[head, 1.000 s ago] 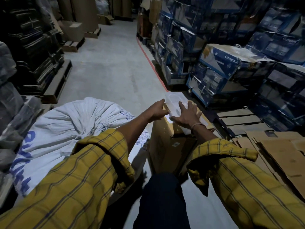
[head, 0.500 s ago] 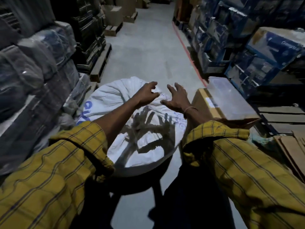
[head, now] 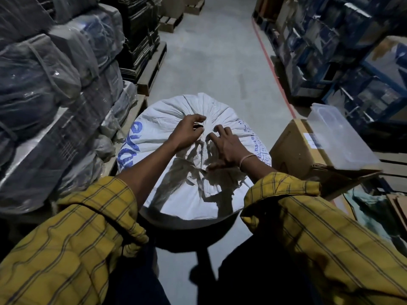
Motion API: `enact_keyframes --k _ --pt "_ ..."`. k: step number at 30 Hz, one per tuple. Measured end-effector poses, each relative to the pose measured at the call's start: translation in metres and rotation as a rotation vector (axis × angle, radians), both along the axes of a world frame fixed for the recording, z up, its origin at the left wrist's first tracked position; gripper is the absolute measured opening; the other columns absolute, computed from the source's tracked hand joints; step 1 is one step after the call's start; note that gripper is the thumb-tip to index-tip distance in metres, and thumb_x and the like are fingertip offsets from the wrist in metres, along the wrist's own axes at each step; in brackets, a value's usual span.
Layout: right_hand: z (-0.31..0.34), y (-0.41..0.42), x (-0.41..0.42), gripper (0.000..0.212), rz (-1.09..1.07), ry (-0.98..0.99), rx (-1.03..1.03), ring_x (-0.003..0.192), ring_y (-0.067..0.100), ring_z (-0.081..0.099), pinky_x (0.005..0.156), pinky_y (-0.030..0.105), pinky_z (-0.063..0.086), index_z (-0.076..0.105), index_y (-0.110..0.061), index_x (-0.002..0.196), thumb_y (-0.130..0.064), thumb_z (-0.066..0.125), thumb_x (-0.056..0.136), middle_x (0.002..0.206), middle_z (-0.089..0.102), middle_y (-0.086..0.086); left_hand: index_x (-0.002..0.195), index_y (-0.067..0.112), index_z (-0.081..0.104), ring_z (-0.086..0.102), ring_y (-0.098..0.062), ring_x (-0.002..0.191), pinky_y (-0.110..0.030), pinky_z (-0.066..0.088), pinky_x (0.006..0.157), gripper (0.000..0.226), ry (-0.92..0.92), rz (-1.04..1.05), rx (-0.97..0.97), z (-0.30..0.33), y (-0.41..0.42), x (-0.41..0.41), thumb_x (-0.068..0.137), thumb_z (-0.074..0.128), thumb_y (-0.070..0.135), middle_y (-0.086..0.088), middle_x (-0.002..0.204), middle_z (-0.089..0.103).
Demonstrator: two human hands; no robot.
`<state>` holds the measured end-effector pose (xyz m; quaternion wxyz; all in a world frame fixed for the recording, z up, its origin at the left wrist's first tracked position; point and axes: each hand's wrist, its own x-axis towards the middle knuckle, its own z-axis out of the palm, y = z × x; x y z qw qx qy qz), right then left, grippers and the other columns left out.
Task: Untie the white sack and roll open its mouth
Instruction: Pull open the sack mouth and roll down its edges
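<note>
A full white sack (head: 176,194) with blue print stands on the floor in front of me, its mouth gathered into a tied bunch (head: 206,128) at the top centre. My left hand (head: 187,132) rests on the left of that bunch, its fingers curled at the knot. On the bunch's right side lies my right hand (head: 226,148), fingers spread and bent, fingertips touching the gathered cloth. Whether either hand pinches the tie is hidden by the fingers. Both sleeves are yellow checked.
A cardboard box (head: 295,148) with a clear plastic container (head: 339,137) on it stands right of the sack. Wrapped bundles (head: 55,102) are stacked on pallets at the left. Blue cartons (head: 352,58) line the right. A grey aisle floor (head: 211,62) runs ahead.
My hands left the plastic container on the box, swung left over the sack, and came down onto its tied mouth. My view turned left and centred on the sack.
</note>
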<state>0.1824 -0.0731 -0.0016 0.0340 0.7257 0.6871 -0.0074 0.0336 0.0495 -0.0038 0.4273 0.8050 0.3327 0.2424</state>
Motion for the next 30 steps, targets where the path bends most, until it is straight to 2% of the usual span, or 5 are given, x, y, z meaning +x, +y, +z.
enact_keyframes --k 5,11,19,25,30 --pt "-0.011 0.007 -0.008 0.084 -0.065 -0.045 0.112 0.114 0.032 0.049 0.09 0.046 0.042 0.051 -0.016 0.126 -0.078 0.066 0.071 0.126 0.052 0.009 0.137 0.007 0.065 0.068 -0.023 0.125 -0.037 0.053 0.11 0.039 -0.01 0.004 -0.024 -0.007 0.003 0.002 0.099 0.061 0.004 -0.009 0.138 0.067" --pt "-0.013 0.026 -0.016 0.02 -0.361 0.386 0.219 0.104 0.034 0.059 0.093 0.045 0.04 0.057 -0.02 0.098 -0.037 0.063 0.089 0.092 0.07 0.003 0.121 0.007 0.072 0.071 -0.019 0.109 -0.039 0.059 0.101 0.026 -0.046 0.019 -0.043 -0.009 0.002 0.0 0.098 0.07 0.019 0.0 0.112 0.071" --pt "0.017 0.052 0.023 0.025 -0.567 1.056 0.281 0.085 0.028 0.056 0.078 0.046 0.046 0.048 -0.015 0.104 -0.016 0.069 0.092 0.092 0.061 0.018 0.126 0.016 0.046 0.064 -0.018 0.09 -0.028 0.055 0.077 0.077 0.087 -0.078 0.111 0.007 0.012 0.005 0.072 0.094 0.042 -0.004 0.116 0.06" --pt "0.035 0.068 0.046 0.036 -0.615 1.037 0.466 0.079 0.024 0.054 0.072 0.043 0.048 0.044 -0.017 0.094 -0.026 0.079 0.088 0.09 0.058 0.013 0.12 0.017 0.036 0.062 -0.024 0.111 -0.037 0.053 0.084 0.05 0.159 -0.088 0.279 0.017 0.027 0.017 0.086 0.072 0.01 -0.003 0.113 0.055" --pt "0.049 0.072 0.066 0.027 -0.53 0.676 0.492 0.079 0.029 0.059 0.067 0.034 0.043 0.057 -0.012 0.082 -0.023 0.081 0.08 0.086 0.063 0.011 0.102 0.011 0.058 0.064 -0.022 0.085 -0.036 0.053 0.074 0.023 -0.015 0.019 -0.002 0.032 0.049 0.025 0.086 0.052 -0.004 -0.016 0.095 0.071"
